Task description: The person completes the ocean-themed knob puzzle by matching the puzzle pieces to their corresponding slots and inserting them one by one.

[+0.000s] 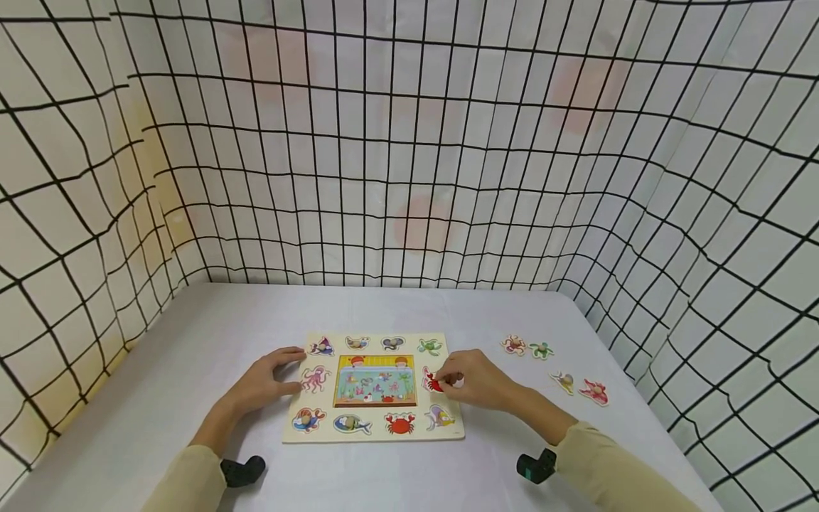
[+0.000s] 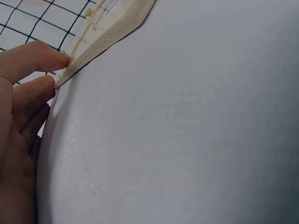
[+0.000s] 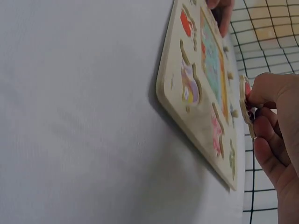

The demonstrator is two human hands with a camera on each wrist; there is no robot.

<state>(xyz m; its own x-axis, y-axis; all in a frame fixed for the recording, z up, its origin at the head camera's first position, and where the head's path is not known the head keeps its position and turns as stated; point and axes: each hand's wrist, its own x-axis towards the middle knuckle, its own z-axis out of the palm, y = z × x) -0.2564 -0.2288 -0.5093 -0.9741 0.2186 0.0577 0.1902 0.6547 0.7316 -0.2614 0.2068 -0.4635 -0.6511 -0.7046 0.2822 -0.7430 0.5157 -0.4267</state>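
Note:
A wooden sea-animal puzzle board (image 1: 377, 434) lies on the table with an aquarium picture at its middle. My left hand (image 1: 264, 384) touches the board's left edge, its thumb and fingers spread apart; the left wrist view shows fingertips (image 2: 63, 59) at the edge. With thumb and fingers, my right hand (image 1: 480, 380) pinches a red crab puzzle piece (image 1: 431, 382) over the board's right side. In the right wrist view the crab piece is edge-on and raised above the board, over the pink starfish recess (image 3: 217, 135). A printed red crab recess (image 1: 399, 424) shows on the bottom row.
Right of the board lie loose pieces: an octopus (image 1: 514, 345), a green turtle (image 1: 541, 350), a yellowish fish (image 1: 563, 382) and a red starfish (image 1: 595, 391). Several knobbed pieces, including a blue fish (image 1: 350, 424), sit in the board. Black-grid netting (image 1: 409, 163) surrounds the table.

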